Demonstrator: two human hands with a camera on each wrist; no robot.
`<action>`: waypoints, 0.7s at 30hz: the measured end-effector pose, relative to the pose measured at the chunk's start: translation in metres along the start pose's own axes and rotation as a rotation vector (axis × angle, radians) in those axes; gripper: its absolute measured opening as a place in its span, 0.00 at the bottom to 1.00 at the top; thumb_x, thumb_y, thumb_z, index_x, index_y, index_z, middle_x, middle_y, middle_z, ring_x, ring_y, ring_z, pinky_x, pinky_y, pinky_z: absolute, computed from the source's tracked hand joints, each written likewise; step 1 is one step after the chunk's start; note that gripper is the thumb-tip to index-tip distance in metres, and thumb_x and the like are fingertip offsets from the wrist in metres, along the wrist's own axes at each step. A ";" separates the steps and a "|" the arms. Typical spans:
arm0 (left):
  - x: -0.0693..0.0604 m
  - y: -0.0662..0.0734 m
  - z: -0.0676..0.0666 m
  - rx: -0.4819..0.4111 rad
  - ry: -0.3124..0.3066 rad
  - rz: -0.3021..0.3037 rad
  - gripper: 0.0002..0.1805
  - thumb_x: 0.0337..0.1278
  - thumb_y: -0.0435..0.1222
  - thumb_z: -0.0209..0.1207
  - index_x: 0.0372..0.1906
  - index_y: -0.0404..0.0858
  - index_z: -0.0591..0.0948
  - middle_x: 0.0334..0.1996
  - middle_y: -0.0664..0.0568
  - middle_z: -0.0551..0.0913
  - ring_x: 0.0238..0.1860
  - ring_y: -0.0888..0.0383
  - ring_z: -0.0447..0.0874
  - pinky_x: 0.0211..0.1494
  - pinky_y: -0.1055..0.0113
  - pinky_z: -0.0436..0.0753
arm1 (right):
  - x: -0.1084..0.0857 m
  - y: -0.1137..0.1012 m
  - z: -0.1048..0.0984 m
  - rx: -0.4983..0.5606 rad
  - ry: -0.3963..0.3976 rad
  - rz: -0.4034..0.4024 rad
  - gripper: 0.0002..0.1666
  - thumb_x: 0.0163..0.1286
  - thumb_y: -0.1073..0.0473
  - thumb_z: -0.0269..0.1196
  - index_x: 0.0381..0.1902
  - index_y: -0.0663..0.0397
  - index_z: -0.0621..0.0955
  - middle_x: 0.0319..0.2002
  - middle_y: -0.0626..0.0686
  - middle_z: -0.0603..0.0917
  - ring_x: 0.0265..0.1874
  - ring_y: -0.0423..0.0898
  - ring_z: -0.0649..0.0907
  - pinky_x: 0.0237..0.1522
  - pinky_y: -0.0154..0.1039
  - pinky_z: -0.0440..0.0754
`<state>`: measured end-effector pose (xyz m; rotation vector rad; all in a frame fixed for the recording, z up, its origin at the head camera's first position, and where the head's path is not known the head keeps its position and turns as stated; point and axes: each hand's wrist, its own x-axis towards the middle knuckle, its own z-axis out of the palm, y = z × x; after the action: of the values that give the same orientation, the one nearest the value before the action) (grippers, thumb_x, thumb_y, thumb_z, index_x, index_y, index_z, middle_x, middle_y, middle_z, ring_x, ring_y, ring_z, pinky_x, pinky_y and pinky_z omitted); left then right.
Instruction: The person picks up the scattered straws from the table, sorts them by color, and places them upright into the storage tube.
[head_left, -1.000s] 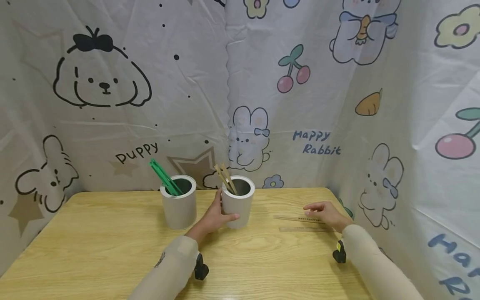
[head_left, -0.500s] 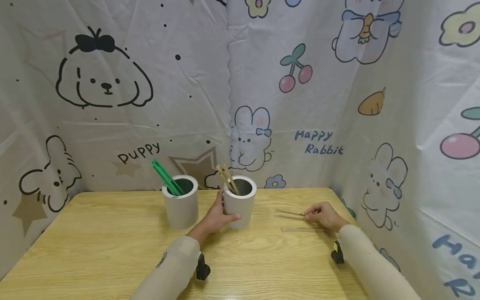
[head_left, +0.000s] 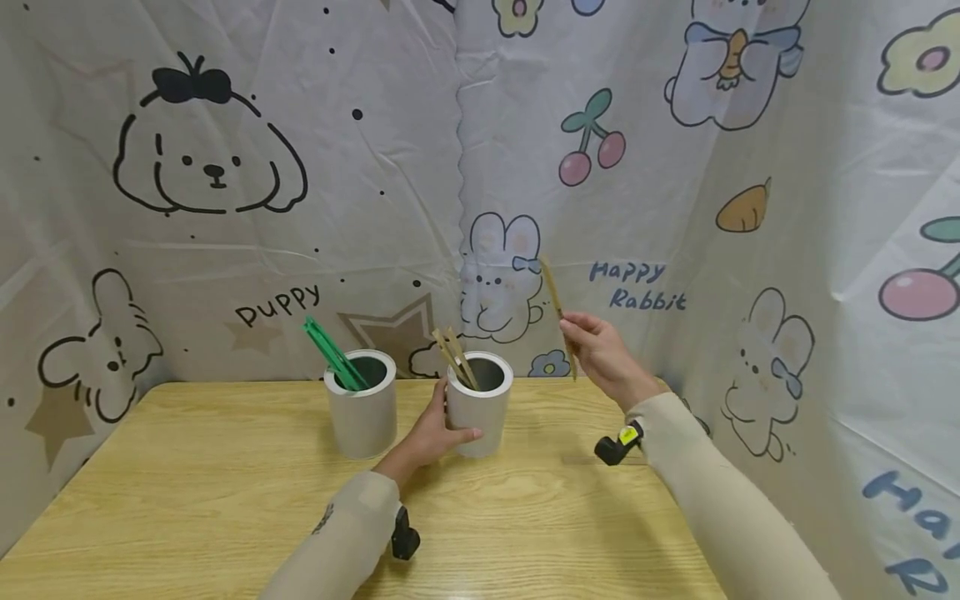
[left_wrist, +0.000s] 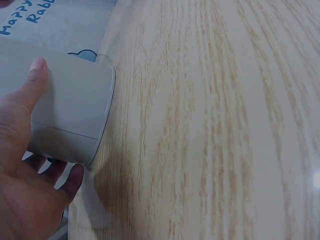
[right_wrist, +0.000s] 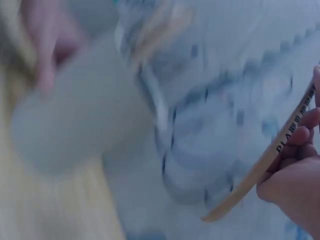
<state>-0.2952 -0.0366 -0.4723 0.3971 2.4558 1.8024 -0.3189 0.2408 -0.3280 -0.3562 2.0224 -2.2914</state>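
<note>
My left hand (head_left: 431, 429) grips a light grey cylindrical holder (head_left: 476, 421), thumb on its near side and fingers round the left. Several tan sticks (head_left: 456, 358) lean inside it. In the left wrist view the thumb (left_wrist: 35, 80) lies along the holder's wall (left_wrist: 75, 100). My right hand (head_left: 603, 354) is raised to the right of the holder, pinching a long thin tan stick (head_left: 553, 287) with thumb and fingers. It stands near upright in the head view. Black print starting "PLA" shows on the stick (right_wrist: 265, 162) in the right wrist view, where the holder is blurred.
A second grey holder (head_left: 360, 425) with green sticks (head_left: 330, 354) stands to the left. On the wooden table (head_left: 487, 533) a faint flat strip (head_left: 581, 459) lies partly hidden behind the right wrist camera (head_left: 618, 446). A printed cloth (head_left: 375, 167) hangs behind the table.
My right hand first reached over two flat strips, then pinched the farther one, and has lifted it up and left, turning it upright. My left hand has stayed on the holder.
</note>
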 end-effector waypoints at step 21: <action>0.002 -0.004 0.000 -0.002 0.001 0.045 0.60 0.53 0.35 0.74 0.81 0.44 0.44 0.75 0.33 0.64 0.73 0.34 0.66 0.75 0.36 0.64 | 0.044 0.031 0.107 0.083 -0.019 0.072 0.19 0.76 0.66 0.57 0.30 0.38 0.85 0.29 0.37 0.82 0.30 0.35 0.75 0.37 0.29 0.71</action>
<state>-0.2979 -0.0373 -0.4760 0.4553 2.4645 1.8226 -0.3422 0.1235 -0.3412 -0.2940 1.8924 -2.3112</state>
